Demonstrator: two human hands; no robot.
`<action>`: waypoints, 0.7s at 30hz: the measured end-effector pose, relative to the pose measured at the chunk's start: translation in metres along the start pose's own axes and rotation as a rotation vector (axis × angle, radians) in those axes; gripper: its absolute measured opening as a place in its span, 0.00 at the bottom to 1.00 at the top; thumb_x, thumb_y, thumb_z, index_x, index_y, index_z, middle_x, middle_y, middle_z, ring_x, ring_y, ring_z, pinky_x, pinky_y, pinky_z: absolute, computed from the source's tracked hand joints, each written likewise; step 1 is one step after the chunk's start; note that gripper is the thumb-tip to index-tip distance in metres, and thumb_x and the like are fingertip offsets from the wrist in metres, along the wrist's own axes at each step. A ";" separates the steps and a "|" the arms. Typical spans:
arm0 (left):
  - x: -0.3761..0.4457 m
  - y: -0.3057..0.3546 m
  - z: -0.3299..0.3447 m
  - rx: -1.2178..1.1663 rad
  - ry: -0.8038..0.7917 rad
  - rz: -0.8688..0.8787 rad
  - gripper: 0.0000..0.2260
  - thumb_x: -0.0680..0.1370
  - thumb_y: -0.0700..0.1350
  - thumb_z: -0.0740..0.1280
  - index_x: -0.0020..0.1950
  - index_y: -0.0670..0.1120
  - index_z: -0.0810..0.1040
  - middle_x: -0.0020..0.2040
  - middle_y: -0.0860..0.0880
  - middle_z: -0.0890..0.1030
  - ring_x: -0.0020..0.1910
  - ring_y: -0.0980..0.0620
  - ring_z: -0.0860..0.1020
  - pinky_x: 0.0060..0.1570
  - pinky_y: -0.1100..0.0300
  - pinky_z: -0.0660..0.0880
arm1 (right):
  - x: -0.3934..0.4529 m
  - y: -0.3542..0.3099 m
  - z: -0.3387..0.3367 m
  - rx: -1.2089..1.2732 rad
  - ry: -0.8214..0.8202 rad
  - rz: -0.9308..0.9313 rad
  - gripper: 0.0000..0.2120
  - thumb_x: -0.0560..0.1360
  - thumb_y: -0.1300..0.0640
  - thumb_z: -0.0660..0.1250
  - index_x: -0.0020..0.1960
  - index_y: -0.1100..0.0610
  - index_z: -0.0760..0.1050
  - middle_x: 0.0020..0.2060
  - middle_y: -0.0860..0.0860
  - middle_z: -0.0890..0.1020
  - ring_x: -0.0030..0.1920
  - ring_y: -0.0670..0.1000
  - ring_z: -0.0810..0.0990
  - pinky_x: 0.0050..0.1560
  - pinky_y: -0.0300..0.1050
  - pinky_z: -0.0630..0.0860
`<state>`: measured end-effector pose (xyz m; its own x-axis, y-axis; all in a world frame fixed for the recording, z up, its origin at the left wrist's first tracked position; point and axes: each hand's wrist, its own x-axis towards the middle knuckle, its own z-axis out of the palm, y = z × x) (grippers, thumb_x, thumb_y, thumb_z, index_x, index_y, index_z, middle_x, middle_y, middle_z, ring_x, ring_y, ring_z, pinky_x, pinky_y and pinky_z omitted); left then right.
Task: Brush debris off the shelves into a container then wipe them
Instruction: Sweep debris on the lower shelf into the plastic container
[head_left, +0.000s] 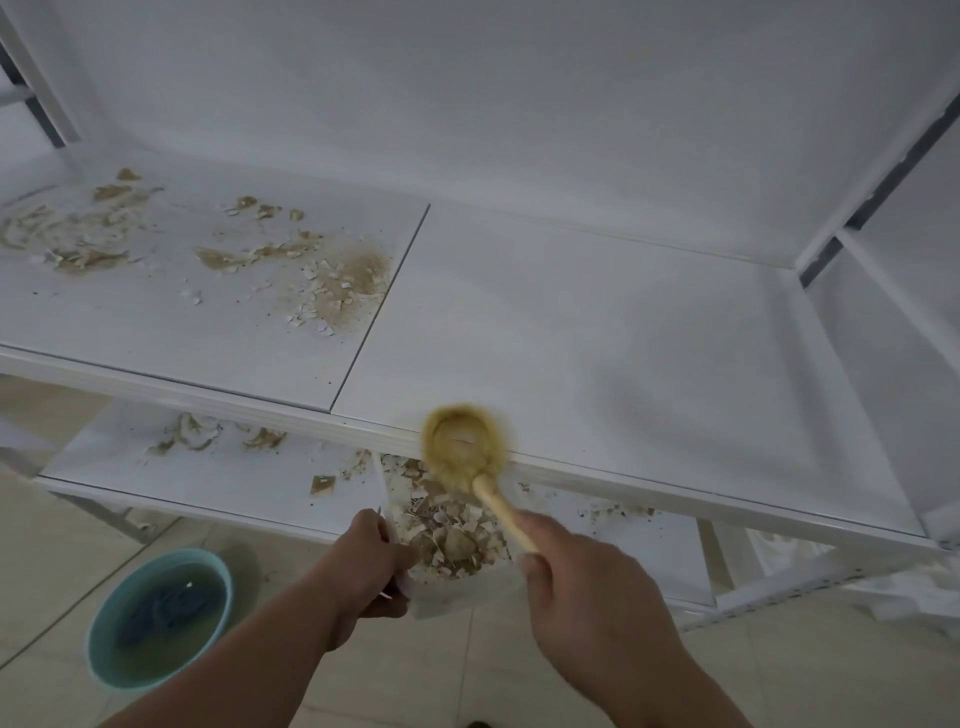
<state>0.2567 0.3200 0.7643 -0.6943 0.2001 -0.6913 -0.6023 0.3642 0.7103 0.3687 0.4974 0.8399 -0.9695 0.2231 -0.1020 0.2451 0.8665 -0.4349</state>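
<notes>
No legible text or labels.

Right hand (587, 587) grips brush (467, 447) at shelf (623, 338) edge; left hand (371, 561) holds debris-filled container (457, 540) below; bowl (156, 618) on floor.

The right half of the upper shelf (623, 338) lies bare, open to a hand from the front; debris (332, 291) litters its left half; the brush (467, 447) blocks the front edge; a basin (156, 618) occupies the floor at left.
</notes>
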 end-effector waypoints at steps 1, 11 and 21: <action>0.000 -0.001 0.001 0.005 0.004 0.000 0.10 0.77 0.35 0.65 0.54 0.38 0.67 0.35 0.38 0.76 0.31 0.45 0.73 0.38 0.50 0.80 | 0.005 0.003 -0.001 0.002 0.021 0.023 0.22 0.81 0.47 0.52 0.74 0.37 0.54 0.45 0.45 0.79 0.43 0.47 0.78 0.44 0.44 0.74; -0.002 0.001 0.016 0.033 -0.025 -0.003 0.11 0.77 0.35 0.66 0.55 0.38 0.67 0.36 0.38 0.76 0.31 0.46 0.72 0.38 0.51 0.79 | -0.011 0.021 -0.001 0.067 0.067 0.002 0.21 0.81 0.47 0.55 0.73 0.39 0.60 0.42 0.44 0.79 0.39 0.44 0.77 0.40 0.40 0.72; -0.005 0.000 0.019 0.025 -0.016 0.000 0.09 0.76 0.34 0.66 0.51 0.39 0.66 0.34 0.40 0.74 0.29 0.47 0.70 0.37 0.51 0.78 | -0.003 0.035 0.012 -0.058 0.033 0.112 0.22 0.82 0.48 0.51 0.75 0.42 0.55 0.46 0.48 0.80 0.45 0.50 0.79 0.44 0.46 0.74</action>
<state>0.2681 0.3363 0.7650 -0.6879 0.2145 -0.6934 -0.5921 0.3866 0.7071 0.3798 0.5219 0.8137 -0.9355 0.3333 -0.1171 0.3526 0.8597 -0.3696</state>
